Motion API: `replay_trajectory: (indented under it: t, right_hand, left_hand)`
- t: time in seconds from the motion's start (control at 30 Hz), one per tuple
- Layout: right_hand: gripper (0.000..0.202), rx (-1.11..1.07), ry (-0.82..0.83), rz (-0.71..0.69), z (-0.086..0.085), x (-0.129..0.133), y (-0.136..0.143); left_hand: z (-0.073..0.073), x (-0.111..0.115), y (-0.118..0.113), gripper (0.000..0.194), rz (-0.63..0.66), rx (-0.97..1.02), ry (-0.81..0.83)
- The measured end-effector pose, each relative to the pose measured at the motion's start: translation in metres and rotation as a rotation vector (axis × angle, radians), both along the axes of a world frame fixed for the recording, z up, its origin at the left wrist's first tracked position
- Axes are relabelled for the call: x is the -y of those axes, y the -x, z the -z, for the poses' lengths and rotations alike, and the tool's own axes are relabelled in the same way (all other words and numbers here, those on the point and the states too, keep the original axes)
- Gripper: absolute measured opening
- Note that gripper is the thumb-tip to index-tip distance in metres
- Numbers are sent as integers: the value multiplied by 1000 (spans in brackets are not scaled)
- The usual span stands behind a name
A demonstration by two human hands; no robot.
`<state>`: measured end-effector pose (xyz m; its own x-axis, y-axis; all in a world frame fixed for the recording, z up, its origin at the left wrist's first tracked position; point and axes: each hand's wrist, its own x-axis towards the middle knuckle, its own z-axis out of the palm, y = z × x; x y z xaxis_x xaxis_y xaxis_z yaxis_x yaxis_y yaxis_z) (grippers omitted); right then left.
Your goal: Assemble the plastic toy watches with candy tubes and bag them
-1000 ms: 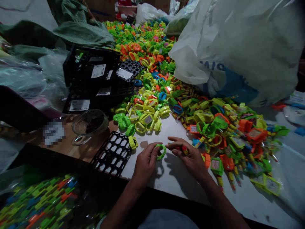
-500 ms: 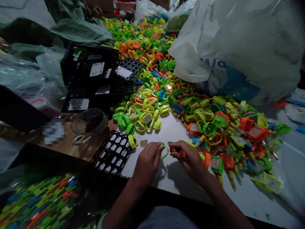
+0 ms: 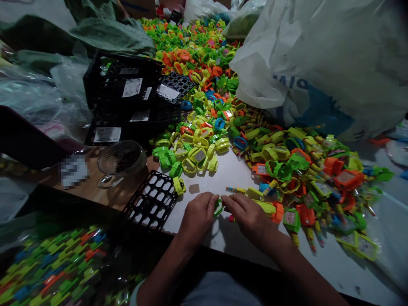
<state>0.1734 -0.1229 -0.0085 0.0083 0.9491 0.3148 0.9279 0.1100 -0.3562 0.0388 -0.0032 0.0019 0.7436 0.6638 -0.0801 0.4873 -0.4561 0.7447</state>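
Observation:
A bright green toy watch (image 3: 218,207), with its ring-shaped band partly hidden, is between my hands above the white tabletop (image 3: 207,185). My left hand (image 3: 197,214) pinches it between thumb and fingers. From the other side, the closed fingertips of my right hand (image 3: 250,212) meet its edge. Below those fingers pokes the pinkish-red end of a small tube (image 3: 231,218); the rest is covered by the hand. Just beyond my right hand lies a tube with coloured contents (image 3: 235,189). A small brown square piece (image 3: 194,188) rests past my left hand.
Heaped toy watches (image 3: 204,155) spread far back, with more piled right (image 3: 296,170). A black grid tray (image 3: 153,199) overhangs the left table edge. Nearby are a glass cup (image 3: 121,159), stacked black crates (image 3: 124,85) and a big white bag (image 3: 318,55). More bagged watches (image 3: 54,263) lie lower left.
My right hand has moved left and its fingertips now meet the green toy watch. The red-ended tubes that showed in its fingers are mostly covered. The view has shifted slightly.

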Motion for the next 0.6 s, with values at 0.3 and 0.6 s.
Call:
replay_trajectory:
  t: [0.3, 0.6]
  right_hand:
    - [22, 324, -88, -52, -18, -1, 8]
    - [27, 185, -55, 113, 18, 13, 10]
  left_hand:
    - [-6, 4, -3, 36, 7, -210, 95]
    - [-6, 6, -10, 45, -20, -186, 111]
